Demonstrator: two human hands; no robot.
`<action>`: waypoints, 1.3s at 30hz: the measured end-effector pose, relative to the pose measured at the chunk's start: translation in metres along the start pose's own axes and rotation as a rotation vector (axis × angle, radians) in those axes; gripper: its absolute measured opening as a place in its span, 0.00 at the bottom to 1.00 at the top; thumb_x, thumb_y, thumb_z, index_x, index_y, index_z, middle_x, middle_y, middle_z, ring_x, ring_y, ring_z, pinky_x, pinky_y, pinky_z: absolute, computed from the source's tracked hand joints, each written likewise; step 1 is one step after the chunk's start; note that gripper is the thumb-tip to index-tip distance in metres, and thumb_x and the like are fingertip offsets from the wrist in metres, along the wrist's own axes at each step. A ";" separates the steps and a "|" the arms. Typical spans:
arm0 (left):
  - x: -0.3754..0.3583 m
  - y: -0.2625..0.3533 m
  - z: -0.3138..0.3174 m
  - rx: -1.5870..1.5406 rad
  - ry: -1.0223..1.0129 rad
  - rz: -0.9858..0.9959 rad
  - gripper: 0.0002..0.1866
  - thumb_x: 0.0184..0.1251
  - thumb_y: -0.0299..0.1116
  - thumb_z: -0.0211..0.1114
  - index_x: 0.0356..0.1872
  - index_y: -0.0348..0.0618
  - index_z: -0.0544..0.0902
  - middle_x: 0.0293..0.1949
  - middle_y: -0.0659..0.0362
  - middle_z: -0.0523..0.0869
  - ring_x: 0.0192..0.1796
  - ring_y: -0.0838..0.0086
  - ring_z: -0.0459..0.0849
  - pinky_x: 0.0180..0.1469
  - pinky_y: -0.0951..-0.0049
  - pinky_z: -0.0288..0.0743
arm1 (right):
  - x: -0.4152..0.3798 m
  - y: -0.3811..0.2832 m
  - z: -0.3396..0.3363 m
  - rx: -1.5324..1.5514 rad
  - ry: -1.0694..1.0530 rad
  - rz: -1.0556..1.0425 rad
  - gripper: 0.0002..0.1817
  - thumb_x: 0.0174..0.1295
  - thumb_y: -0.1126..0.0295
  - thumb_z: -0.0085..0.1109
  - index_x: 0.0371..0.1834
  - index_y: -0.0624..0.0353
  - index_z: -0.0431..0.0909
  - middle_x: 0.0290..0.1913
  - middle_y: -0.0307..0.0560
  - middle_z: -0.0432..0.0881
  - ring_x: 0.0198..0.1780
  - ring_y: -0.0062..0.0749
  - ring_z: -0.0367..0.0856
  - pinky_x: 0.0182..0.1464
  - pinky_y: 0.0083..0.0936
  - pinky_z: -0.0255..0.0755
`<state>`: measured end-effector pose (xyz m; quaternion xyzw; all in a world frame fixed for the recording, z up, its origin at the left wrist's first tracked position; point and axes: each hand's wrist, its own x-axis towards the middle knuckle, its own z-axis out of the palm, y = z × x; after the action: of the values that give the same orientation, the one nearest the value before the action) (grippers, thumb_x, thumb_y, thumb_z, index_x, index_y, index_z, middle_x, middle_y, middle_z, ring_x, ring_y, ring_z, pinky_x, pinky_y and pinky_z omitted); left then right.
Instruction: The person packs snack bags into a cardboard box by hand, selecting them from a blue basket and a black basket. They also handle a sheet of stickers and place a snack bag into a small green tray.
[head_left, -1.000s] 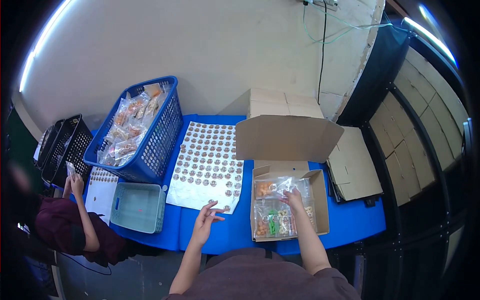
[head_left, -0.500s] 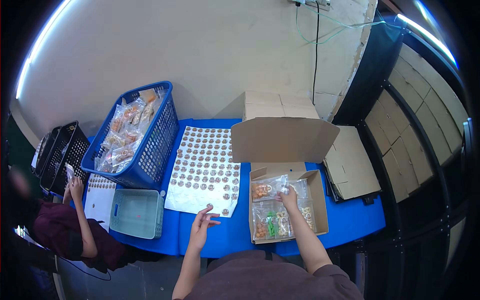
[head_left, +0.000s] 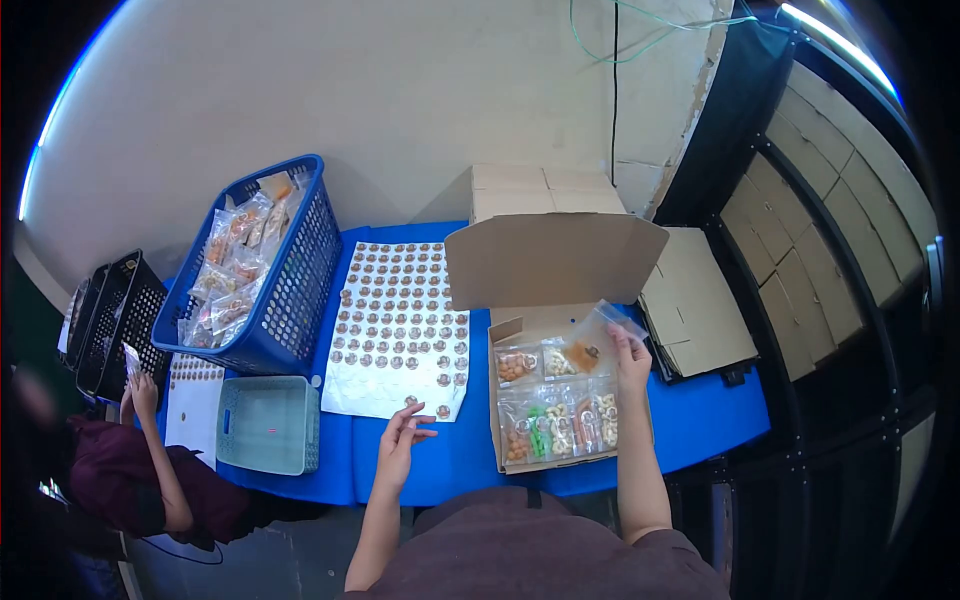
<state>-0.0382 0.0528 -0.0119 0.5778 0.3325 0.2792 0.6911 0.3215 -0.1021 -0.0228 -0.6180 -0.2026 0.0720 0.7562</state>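
My right hand pinches the upper right corner of a clear bag with orange-brown contents, tilted over the back right of an open cardboard box. Inside the box lie several clear snack bags, among them one with orange balls and one with green pieces. Left of the box, my left hand hovers near the front edge of a white sheet of round stickers, its fingers apart. A small round spot shows by its fingertip; whether it is a sticker on the finger is unclear.
A blue basket of filled bags stands at the left, behind a pale green tray. Black baskets and a co-worker holding a small packet are farther left. Flat cardboard is stacked at the right.
My right hand has moved right and up from inside the box, and now holds a bag raised at its back right. My left hand stays near the sticker sheet. The view has shifted slightly.
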 end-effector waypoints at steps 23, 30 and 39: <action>-0.001 0.007 0.004 -0.021 -0.025 -0.021 0.18 0.74 0.37 0.48 0.57 0.38 0.73 0.46 0.51 0.82 0.44 0.68 0.84 0.52 0.68 0.73 | -0.014 0.160 -0.039 0.603 0.271 0.747 0.27 0.69 0.58 0.42 0.66 0.64 0.56 0.58 0.60 0.70 0.57 0.50 0.74 0.57 0.46 0.72; -0.003 -0.002 -0.009 0.002 0.008 -0.013 0.18 0.74 0.35 0.46 0.57 0.37 0.73 0.46 0.51 0.82 0.43 0.68 0.84 0.51 0.70 0.74 | -0.005 0.144 -0.036 -0.295 0.265 0.532 0.49 0.60 0.59 0.60 0.75 0.54 0.34 0.69 0.64 0.47 0.72 0.54 0.47 0.68 0.43 0.55; 0.000 -0.003 -0.004 0.000 0.038 -0.027 0.17 0.73 0.34 0.46 0.56 0.37 0.74 0.46 0.50 0.82 0.43 0.69 0.84 0.50 0.70 0.74 | -0.038 0.089 0.002 -1.028 -0.224 -0.205 0.26 0.51 0.75 0.58 0.58 0.60 0.73 0.64 0.61 0.61 0.67 0.59 0.54 0.68 0.49 0.50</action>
<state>-0.0416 0.0545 -0.0155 0.5677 0.3534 0.2809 0.6884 0.2983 -0.0938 -0.1162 -0.8741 -0.3508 -0.0453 0.3329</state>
